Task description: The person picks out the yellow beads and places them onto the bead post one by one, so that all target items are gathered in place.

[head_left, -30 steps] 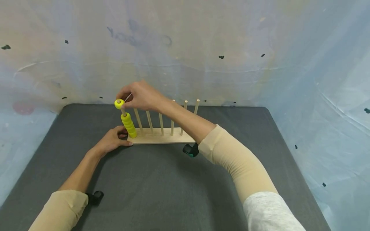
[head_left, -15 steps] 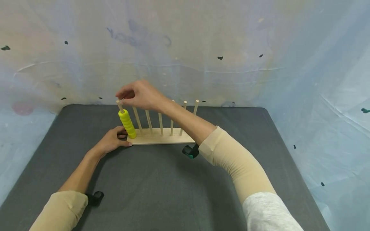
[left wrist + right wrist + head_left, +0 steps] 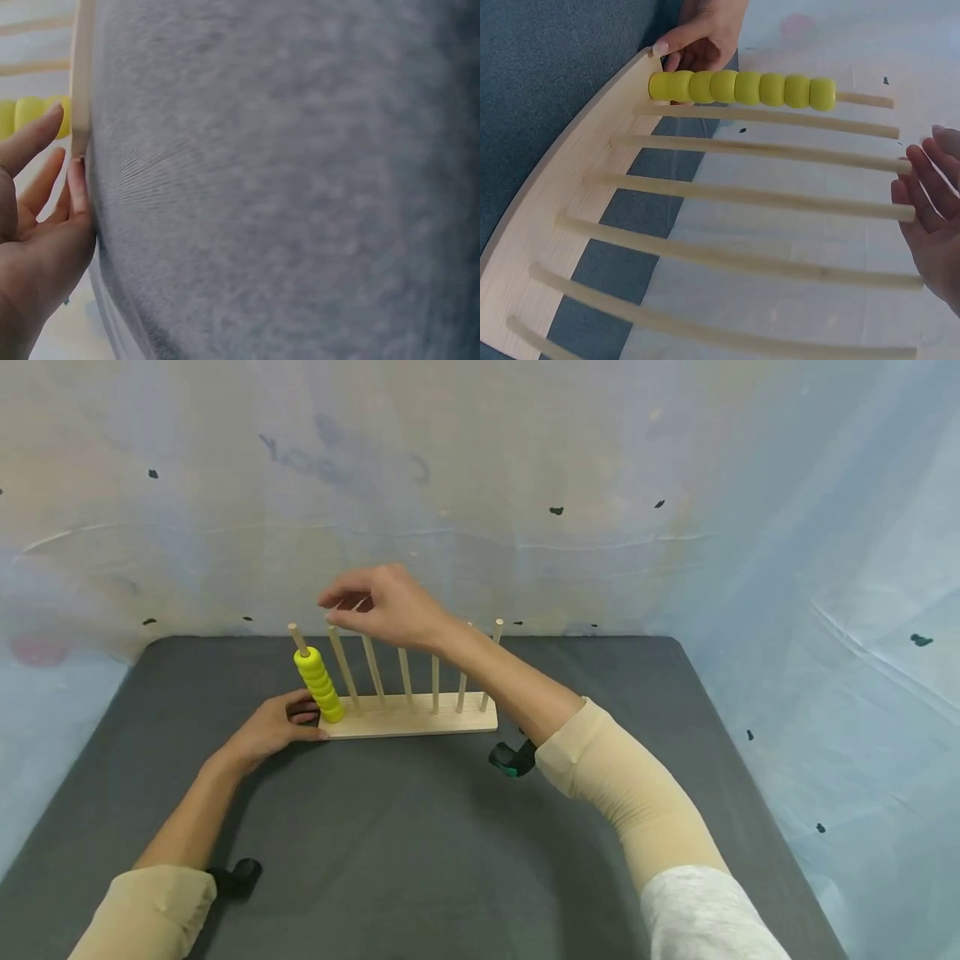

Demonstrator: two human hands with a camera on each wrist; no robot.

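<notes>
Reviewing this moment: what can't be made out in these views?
- Head view: the right hand hides the tops of the middle pegs.
- Left wrist view: grey mat fills the picture, blurred; the wooden base shows only as an edge.
- Right wrist view: the right hand's fingers are cut off at the edge.

Light was soft and even, with faint shadows under the arms; the left wrist view was blurred (pressed close to grey fabric), the right wrist view bowed straight lines.

A staged recording booth or lab set-up is suggested: a dark grey padded table (image 3: 420,843) is enclosed by pale plastic sheeting (image 3: 825,568) dotted with black marks.
</notes>
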